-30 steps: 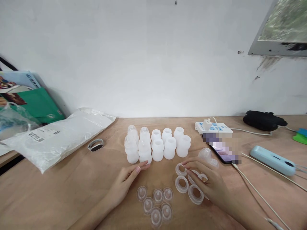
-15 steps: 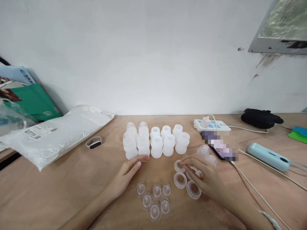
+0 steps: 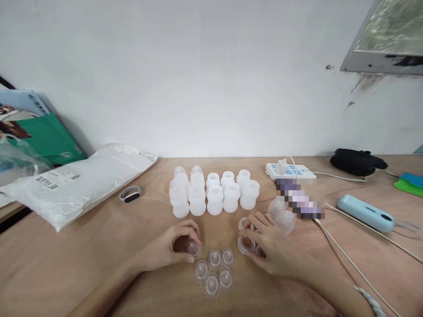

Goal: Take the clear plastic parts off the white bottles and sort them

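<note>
My left hand (image 3: 180,246) curls its thumb and fingers round a clear silicone bottle nipple (image 3: 194,250) on the table. Several more nipples (image 3: 212,284) lie just to its right. My right hand (image 3: 272,242) bends over a group of translucent bottle collar rings, thumb and forefinger at opposite sides of one ring (image 3: 243,249); other rings are partly hidden beneath the hand. Behind both hands, small white baby bottles stand in two rows. Those on the left wear clear dome caps (image 3: 197,176); those on the right are open-necked bottles (image 3: 215,202). Loose clear caps (image 3: 284,221) sit beyond my right hand.
A white plastic mailing bag (image 3: 89,180) and a fitness band (image 3: 130,196) lie to the left. On the right are a power strip (image 3: 304,172), a phone (image 3: 299,198) with its cable, a light-blue device (image 3: 365,212) and a black pouch (image 3: 358,162). A wall rises behind the table.
My left hand has come down from beside the bottles and closed round the leftmost nipple. My right hand has shifted slightly left and lower, its fingers now round a collar ring.
</note>
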`<act>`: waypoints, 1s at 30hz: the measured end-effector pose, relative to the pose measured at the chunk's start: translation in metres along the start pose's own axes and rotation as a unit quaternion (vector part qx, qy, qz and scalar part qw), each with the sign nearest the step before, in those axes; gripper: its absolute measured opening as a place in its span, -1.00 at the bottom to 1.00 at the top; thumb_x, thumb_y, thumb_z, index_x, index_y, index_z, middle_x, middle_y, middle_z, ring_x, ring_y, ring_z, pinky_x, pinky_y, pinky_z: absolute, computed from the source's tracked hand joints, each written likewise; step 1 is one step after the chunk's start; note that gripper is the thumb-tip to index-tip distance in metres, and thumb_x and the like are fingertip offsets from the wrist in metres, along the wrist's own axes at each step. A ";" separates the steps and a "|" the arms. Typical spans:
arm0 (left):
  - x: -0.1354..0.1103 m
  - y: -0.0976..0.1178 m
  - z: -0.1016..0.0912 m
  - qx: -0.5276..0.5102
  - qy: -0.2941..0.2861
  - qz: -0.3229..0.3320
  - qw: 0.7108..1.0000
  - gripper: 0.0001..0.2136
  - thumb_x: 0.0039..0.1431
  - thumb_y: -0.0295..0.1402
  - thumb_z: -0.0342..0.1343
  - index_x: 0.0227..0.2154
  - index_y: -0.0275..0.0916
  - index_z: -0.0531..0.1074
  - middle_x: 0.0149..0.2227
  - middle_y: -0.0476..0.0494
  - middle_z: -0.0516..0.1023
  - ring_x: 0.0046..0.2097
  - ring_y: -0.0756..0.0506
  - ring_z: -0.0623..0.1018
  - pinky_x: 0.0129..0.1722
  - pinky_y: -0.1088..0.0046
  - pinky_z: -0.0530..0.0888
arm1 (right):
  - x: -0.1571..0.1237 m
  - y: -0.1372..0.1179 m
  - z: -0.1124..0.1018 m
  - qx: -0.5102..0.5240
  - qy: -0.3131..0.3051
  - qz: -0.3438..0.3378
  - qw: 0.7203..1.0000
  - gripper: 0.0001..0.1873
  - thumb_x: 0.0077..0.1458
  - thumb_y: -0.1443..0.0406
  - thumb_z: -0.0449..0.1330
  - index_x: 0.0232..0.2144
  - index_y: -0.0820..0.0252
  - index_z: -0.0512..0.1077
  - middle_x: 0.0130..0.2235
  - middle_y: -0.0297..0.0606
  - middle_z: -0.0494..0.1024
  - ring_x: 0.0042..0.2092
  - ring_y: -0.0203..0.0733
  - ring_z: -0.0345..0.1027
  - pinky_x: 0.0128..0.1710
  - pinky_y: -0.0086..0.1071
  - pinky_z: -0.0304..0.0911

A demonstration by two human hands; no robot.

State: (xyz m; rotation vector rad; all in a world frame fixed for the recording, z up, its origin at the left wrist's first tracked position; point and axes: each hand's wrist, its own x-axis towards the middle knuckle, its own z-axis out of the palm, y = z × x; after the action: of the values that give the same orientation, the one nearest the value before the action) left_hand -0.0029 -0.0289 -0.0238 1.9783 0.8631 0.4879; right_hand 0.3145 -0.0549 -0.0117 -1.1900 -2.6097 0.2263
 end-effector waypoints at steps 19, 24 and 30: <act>0.064 0.008 0.048 -0.016 0.101 0.057 0.993 -0.45 0.06 -0.26 0.38 0.12 -0.13 0.38 -0.05 -0.14 0.52 -0.09 -0.17 0.47 -0.06 0.30 0.43 | 0.022 0.002 0.015 0.123 0.141 -0.085 0.979 -0.62 0.17 0.44 0.24 0.01 0.11 0.33 -0.01 -0.14 0.51 0.01 -0.02 0.37 0.01 -0.11 0.28; 0.059 0.008 0.044 -0.051 0.081 0.050 0.994 -0.42 0.00 -0.25 0.42 0.10 -0.13 0.39 0.05 -0.16 0.52 -0.01 -0.21 0.49 0.02 0.26 0.40 | 0.037 -0.002 0.020 0.090 0.057 -0.067 0.992 -0.74 0.08 0.40 0.36 -0.21 0.18 0.38 -0.08 -0.17 0.57 -0.02 0.00 0.41 -0.01 -0.11 0.27; 0.063 0.012 0.045 -0.027 0.082 0.041 0.995 -0.61 0.03 -0.27 0.39 -0.07 -0.19 0.50 -0.02 -0.16 0.55 -0.01 -0.21 0.50 0.02 0.23 0.42 | 0.040 -0.001 0.018 0.057 0.054 -0.074 0.994 -0.86 0.18 0.42 0.27 -0.21 0.18 0.42 -0.10 -0.22 0.55 -0.05 -0.08 0.41 -0.05 -0.19 0.22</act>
State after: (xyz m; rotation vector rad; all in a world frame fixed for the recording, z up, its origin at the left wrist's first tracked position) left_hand 0.0725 -0.0129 -0.0372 1.9498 0.8618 0.7231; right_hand 0.2831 -0.0260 -0.0212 -0.9405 -2.5392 0.2710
